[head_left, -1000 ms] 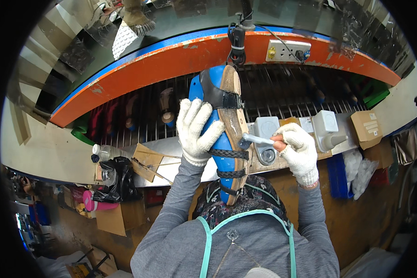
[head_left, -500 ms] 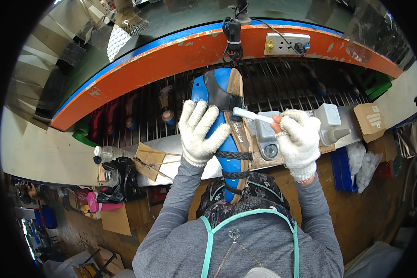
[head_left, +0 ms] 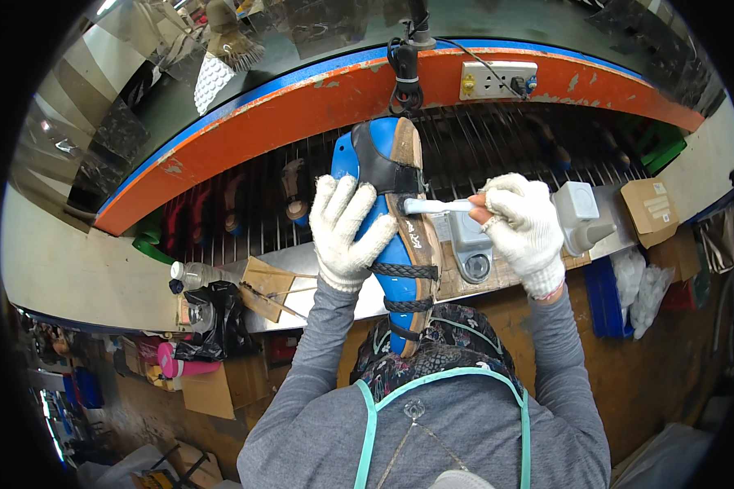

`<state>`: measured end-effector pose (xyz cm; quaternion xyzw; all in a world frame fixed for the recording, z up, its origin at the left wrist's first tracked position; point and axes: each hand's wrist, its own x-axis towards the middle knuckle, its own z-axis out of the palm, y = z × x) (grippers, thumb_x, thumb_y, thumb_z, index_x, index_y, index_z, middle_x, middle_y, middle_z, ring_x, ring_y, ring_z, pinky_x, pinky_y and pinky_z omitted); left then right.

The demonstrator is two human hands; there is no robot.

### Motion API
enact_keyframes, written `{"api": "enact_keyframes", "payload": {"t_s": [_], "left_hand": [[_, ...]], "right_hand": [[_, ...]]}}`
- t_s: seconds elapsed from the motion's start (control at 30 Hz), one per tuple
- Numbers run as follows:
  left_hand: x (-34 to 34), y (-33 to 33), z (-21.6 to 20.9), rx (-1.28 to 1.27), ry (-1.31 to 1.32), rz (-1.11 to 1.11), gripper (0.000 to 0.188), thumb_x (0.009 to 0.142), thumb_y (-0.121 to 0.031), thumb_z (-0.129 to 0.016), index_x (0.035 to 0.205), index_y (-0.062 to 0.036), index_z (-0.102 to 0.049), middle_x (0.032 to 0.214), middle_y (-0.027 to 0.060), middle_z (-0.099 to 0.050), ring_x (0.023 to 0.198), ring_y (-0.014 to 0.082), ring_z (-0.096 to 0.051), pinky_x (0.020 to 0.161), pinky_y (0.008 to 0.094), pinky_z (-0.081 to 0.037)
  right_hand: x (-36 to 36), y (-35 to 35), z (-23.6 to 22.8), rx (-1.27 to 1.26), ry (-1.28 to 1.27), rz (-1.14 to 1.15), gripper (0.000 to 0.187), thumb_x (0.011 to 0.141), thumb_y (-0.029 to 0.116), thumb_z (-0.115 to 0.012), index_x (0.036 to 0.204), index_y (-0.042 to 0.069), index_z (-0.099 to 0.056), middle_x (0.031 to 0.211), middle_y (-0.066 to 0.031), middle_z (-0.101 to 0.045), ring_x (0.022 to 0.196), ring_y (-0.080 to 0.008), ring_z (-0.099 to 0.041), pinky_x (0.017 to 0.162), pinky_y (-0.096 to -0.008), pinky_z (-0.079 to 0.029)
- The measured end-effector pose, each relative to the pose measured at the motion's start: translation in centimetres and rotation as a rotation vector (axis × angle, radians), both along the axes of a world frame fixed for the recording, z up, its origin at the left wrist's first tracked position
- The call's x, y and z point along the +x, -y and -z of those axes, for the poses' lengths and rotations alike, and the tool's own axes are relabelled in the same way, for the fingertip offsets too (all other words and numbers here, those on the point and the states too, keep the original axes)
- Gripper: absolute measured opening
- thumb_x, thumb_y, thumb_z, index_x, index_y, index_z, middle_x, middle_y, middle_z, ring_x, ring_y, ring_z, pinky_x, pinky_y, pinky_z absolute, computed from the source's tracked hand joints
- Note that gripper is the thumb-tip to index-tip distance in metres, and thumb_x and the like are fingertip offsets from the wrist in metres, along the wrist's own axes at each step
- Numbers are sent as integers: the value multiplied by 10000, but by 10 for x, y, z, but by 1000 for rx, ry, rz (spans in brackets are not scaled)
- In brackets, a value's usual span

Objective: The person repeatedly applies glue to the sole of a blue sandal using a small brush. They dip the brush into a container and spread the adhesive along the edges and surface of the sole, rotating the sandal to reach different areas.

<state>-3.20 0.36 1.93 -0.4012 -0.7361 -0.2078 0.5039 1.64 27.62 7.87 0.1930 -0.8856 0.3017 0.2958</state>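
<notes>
A sandal sole [head_left: 410, 151] with black straps is fitted on a blue shoe last [head_left: 405, 287], held upright lengthwise before me with its lower end near my lap. My left hand [head_left: 347, 232], in a white knit glove, grips the last from its left side, fingers spread over the blue surface. In my gloved right hand [head_left: 523, 228] is a pale-handled brush [head_left: 439, 207], pinched between thumb and fingers. Its tip touches the sole's underside, just below the wide black strap. Bare fingertips poke out of the right glove. Below the brush stands a grey-white container [head_left: 467, 235] with a round cup.
Past the sandal, a rack of metal rods [head_left: 457, 151] runs under an orange-edged conveyor [head_left: 302, 98]; several lasts lie on it. To the right are a white bottle [head_left: 577, 202] with a grey nozzle and a cardboard box [head_left: 650, 210]. A clear plastic bottle [head_left: 200, 273] lies left.
My right hand and the brush have shifted slightly left and up, the brush now more level. The sandal on its last has moved a little left with my left hand.
</notes>
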Motion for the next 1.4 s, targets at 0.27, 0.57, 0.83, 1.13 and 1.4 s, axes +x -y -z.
{"api": "enact_keyframes", "payload": {"t_s": [0.27,0.57,0.83,1.13,1.4], "left_hand": [[0,6,6,13,-17,-46,437,755,-179,-736,1176,-265,-658,1337,132,-609,1307,380,-541,1088,649,-387],[4,9,14,46,-17,-123,341,763,-187,-721,1098,-240,-687,1321,146,-626,1287,385,-562,1094,625,-395],[4,-8,41,200,-68,-241,308,843,-239,-710,1144,-219,-644,1360,161,-592,1301,402,-546,1093,633,-395],[7,-9,57,168,-88,-339,366,907,-321,-674,1248,-209,-605,1394,167,-570,1328,406,-524,1116,636,-362],[10,-11,60,159,-62,-316,382,902,-341,-689,1260,-236,-606,1404,137,-569,1347,382,-509,1132,623,-351]], "right_hand": [[-9,-15,9,-261,413,-298,132,789,92,-765,873,-4,-729,838,-77,-633,709,-172,-595,627,-311,-454],[-1,-20,39,-487,631,-482,139,802,99,-733,891,-7,-723,805,-41,-616,697,-132,-567,638,-295,-448],[24,8,74,-717,626,-162,134,876,121,-693,953,23,-740,777,-6,-608,709,-71,-519,627,-256,-419],[94,18,65,-836,719,-59,145,901,108,-722,976,-15,-720,789,4,-583,703,-67,-518,605,-249,-416],[89,30,72,-581,398,119,119,853,87,-745,925,-7,-726,823,-74,-602,677,-149,-545,604,-301,-421]]}}
